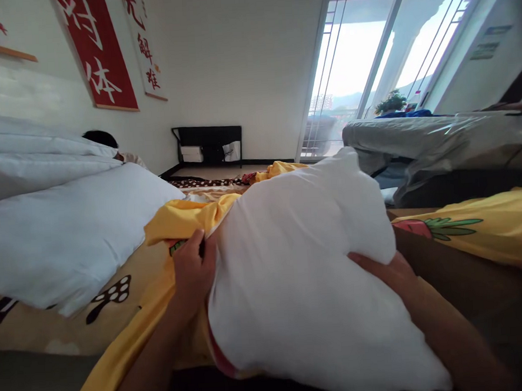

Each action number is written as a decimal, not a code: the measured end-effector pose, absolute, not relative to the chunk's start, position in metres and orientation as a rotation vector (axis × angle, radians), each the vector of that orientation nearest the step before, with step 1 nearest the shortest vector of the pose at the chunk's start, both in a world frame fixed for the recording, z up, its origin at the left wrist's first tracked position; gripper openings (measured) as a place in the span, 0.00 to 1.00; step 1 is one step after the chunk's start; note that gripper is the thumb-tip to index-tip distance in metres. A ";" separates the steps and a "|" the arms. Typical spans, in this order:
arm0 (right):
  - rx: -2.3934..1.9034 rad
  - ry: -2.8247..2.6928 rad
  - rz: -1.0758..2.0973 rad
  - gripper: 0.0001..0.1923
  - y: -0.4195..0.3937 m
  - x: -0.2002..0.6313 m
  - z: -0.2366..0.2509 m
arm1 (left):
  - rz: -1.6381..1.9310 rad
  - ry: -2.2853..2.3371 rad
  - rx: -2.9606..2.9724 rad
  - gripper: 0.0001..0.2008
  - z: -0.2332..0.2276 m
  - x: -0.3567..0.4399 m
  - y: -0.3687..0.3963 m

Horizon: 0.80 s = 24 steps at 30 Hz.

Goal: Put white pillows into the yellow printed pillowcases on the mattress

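A plump white pillow point(300, 258) lies in front of me, partly tucked into a yellow pillowcase point(178, 221) whose open edge bunches at its left side. My left hand point(192, 270) pinches that yellow edge against the pillow. My right hand point(387, 270) presses flat on the pillow's right side, fingers partly sunk in the fabric. The yellow cloth trails down under my left forearm.
A second white pillow point(64, 231) lies at left on a beige mushroom-print sheet point(112, 296), with white bedding point(28, 153) stacked behind and another person's dark hair point(100, 137) beyond. Yellow carrot-print cloth point(479, 229) lies at right. A covered bed point(438, 140) and glass doors point(367, 59) stand farther back.
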State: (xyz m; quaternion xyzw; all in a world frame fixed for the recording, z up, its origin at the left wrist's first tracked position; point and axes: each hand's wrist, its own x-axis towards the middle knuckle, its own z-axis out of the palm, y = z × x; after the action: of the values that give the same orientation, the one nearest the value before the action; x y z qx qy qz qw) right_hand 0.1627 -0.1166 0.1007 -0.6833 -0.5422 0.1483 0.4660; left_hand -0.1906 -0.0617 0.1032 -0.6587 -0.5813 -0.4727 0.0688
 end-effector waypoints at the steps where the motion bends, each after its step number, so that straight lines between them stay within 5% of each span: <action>1: -1.712 -1.313 0.314 0.32 -0.104 0.176 0.091 | -1.321 -1.822 -2.013 0.17 0.099 -0.188 -0.056; 8: -1.833 -1.751 -0.119 0.28 -0.075 0.207 0.064 | -0.648 -2.104 -2.348 0.13 0.048 -0.187 -0.044; 14: -1.045 -2.467 -0.408 0.33 -0.132 0.080 0.082 | -0.468 -2.139 -2.371 0.11 0.072 -0.186 -0.069; 18: -0.959 -2.669 -0.508 0.40 -0.116 0.018 0.051 | -0.432 -2.087 -2.200 0.11 0.071 -0.194 -0.088; 24: -0.878 -2.778 -0.653 0.12 -0.056 -0.014 0.033 | -0.215 -2.208 -2.127 0.13 0.056 -0.199 -0.108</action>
State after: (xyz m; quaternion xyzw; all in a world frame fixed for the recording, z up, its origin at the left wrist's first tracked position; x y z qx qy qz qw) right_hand -0.0144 -0.0556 0.0333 -0.2931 -0.9276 -0.2182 0.0777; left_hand -0.1987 -0.1085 0.0563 -0.6918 -0.7179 -0.0698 0.0340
